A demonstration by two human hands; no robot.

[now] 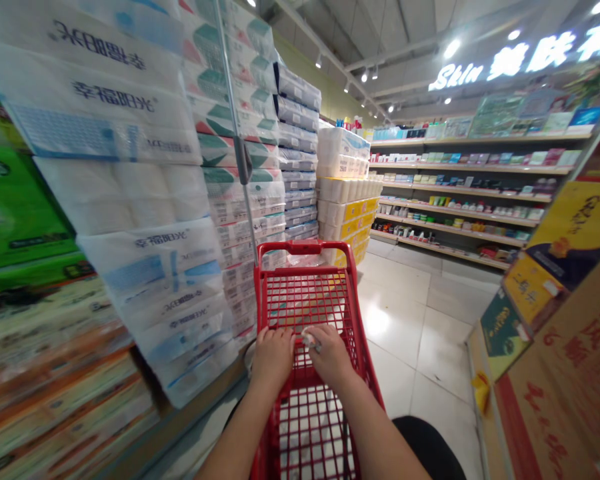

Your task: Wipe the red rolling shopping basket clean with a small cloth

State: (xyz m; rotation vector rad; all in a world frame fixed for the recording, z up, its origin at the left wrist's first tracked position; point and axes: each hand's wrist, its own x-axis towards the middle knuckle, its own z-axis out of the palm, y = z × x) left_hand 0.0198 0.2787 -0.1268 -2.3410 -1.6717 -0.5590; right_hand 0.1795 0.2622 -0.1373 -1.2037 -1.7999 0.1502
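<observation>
Centrally: 1 red shopping cart (357,300), mesh-sided, directly before you. Your left hand (274,353) and right hand (329,350), side by side, fingers curled over its near crossbar; a small pale item at the right fingers, too unclear to name. Close along the cart's left: 1 slanting metal pole (233,100) with a dark clip, contact with the cart uncertain; behind it, white-and-blue packs (165,280), stacked tall, and green-and-white packs (253,87). Lower left: orange-and-white packs (70,380), blurred; above these, a green package (15,193). Beyond the cart's far end, in your way: grey-blue packs (297,143) and yellow-and-white packs (347,213). Far side: stocked shelves (480,170) under a lit sign (460,77). Right of you: tiled floor (405,300), then a brown carton (575,360) and a yellow-and-navy box (580,223).
</observation>
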